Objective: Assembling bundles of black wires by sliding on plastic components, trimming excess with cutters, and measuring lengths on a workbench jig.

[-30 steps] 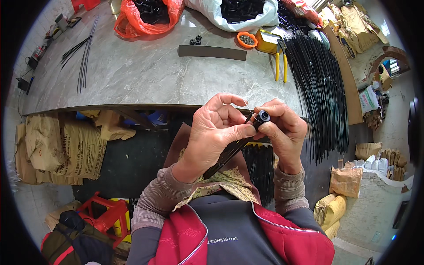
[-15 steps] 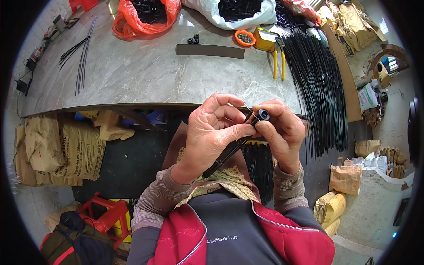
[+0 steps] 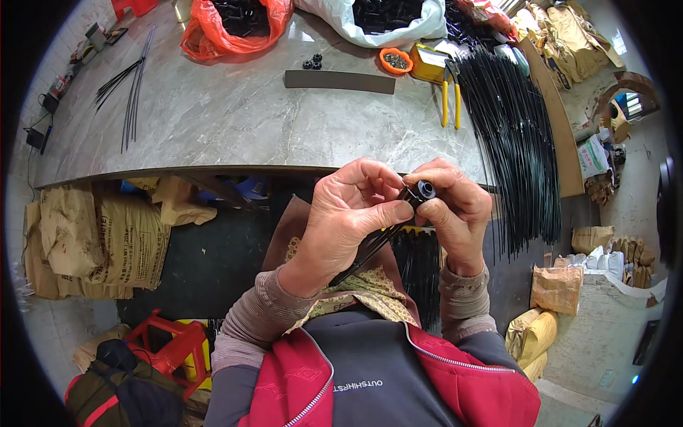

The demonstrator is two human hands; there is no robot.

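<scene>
My left hand [image 3: 348, 220] is closed around a bundle of thin black rods [image 3: 366, 249], which slants down toward my lap. At the upper end of the rods is a short black tubular fitting [image 3: 425, 189] with an open round mouth and a paler inside. Thumb and fingers of my right hand [image 3: 455, 206] pinch this fitting from the right. Both hands' fingertips nearly meet at the fitting, just in front of the table edge. A thin strand shows faintly between the fingertips; its lower end is hidden.
On the grey table [image 3: 213, 121] lie a dark flat strip [image 3: 339, 81], yellow-handled pliers [image 3: 451, 96], an orange dish [image 3: 395, 61] of small parts and a large pile of black rods [image 3: 516, 142]. Red [image 3: 235, 46] and white bags [image 3: 384, 35] of black parts stand behind.
My left hand has shifted slightly right and down, and its fingertips are closer to the right hand's. The pale strand that stood out between the hands now shows less.
</scene>
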